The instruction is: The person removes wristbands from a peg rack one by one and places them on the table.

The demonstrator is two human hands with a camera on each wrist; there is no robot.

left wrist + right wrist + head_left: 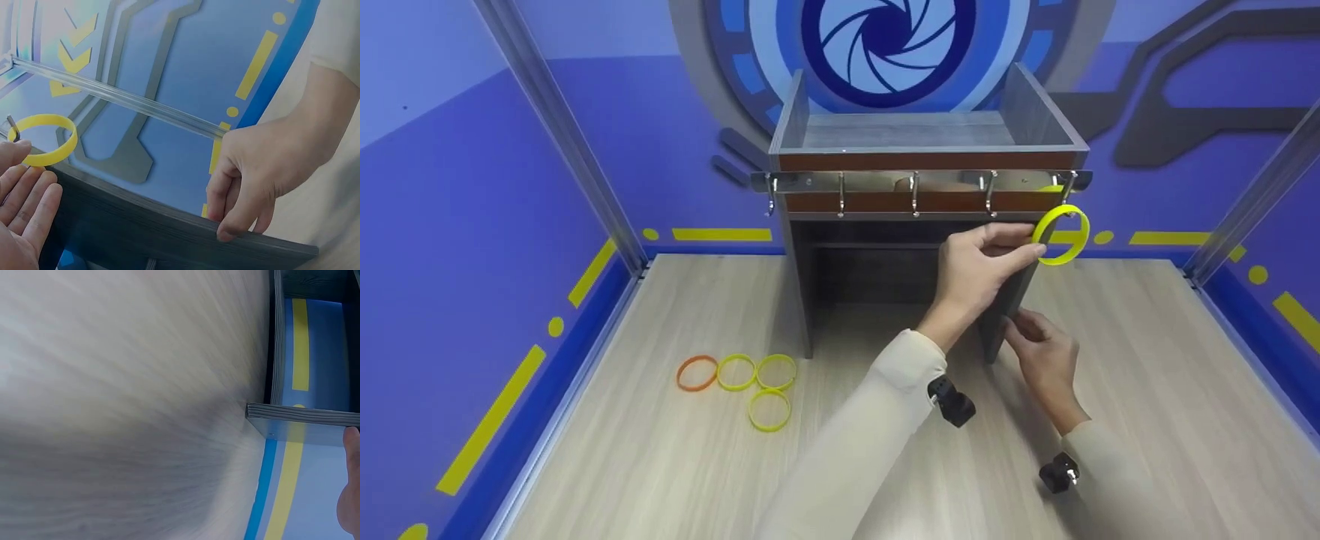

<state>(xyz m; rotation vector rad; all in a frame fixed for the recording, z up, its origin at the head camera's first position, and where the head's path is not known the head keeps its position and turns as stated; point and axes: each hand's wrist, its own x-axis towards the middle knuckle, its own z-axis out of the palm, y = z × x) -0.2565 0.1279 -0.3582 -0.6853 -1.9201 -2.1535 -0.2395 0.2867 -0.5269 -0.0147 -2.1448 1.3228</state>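
My left hand point(971, 266) pinches a yellow ring point(1085, 236) between thumb and fingers, just below the rightmost hook point(1069, 187) of a dark grey wooden rack point(926, 161). In the left wrist view, that hook's tip point(12, 126) shows at the ring's far side; whether the ring hangs on it I cannot tell. Lower down, my right hand point(1046, 360) grips the front edge of the rack's right side panel point(997, 330). Only part of the right hand point(351, 486) shows in the right wrist view, touching the panel.
Left of the rack, an orange ring point(679, 376) and several yellow rings point(750, 412) lie close together on the wooden tabletop point(660, 465). More hooks point(915, 196) line the rack's metal strip. Blue printed walls point(607, 135) stand behind and at both sides.
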